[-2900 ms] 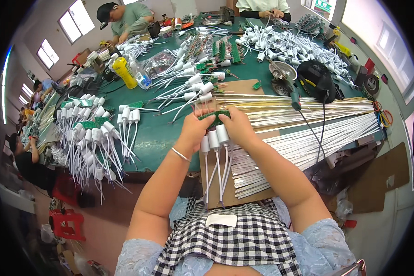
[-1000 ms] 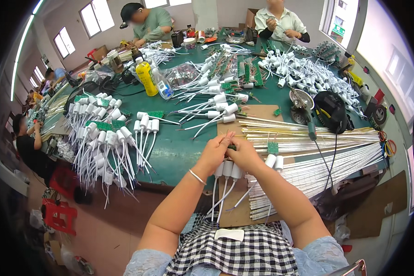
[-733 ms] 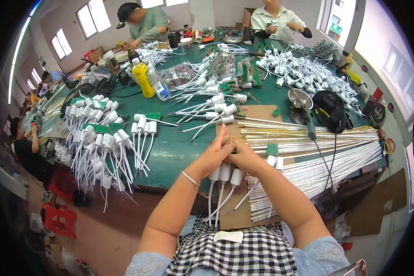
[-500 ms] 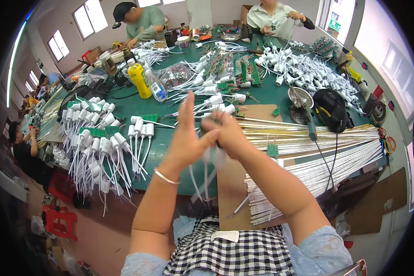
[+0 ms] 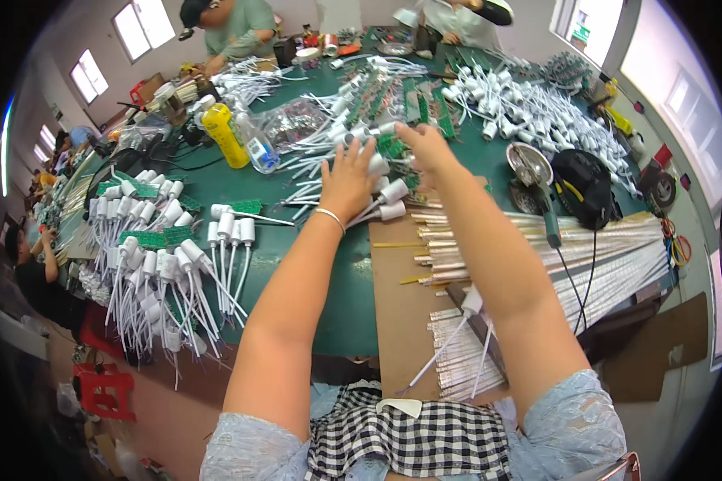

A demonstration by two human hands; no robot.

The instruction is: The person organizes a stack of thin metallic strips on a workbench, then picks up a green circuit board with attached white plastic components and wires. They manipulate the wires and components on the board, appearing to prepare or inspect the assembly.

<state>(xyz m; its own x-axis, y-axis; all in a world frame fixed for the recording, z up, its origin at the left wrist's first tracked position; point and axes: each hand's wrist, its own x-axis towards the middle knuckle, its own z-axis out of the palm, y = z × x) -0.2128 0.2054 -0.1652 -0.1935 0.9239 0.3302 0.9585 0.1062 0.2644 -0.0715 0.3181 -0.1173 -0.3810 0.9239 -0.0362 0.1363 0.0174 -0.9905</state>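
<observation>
My left hand (image 5: 348,181) is open, fingers spread, resting over the near edge of a heap of white cylindrical sockets (image 5: 393,191) with white cables. Farther right, my right hand (image 5: 427,152) reaches into the same heap. Its fingers are stretched toward a white socket (image 5: 383,129) beside the green circuit boards (image 5: 391,146); whether they touch it I cannot tell. Below my right forearm, another white socket (image 5: 472,301) with a cable lies across a dark strip (image 5: 489,341) on the bundled silvery strips (image 5: 451,353).
Sockets wired to green boards hang over the left table edge (image 5: 156,272). A yellow bottle (image 5: 225,136) and a clear bottle (image 5: 261,148) stand behind. A metal dish (image 5: 529,165) and black cap-like item (image 5: 582,188) sit right. Two people work across the table.
Both hands have moved forward from the near side into the socket heap. The blurred cabled item between them is no longer in them. The dark strip now shows beneath my right forearm.
</observation>
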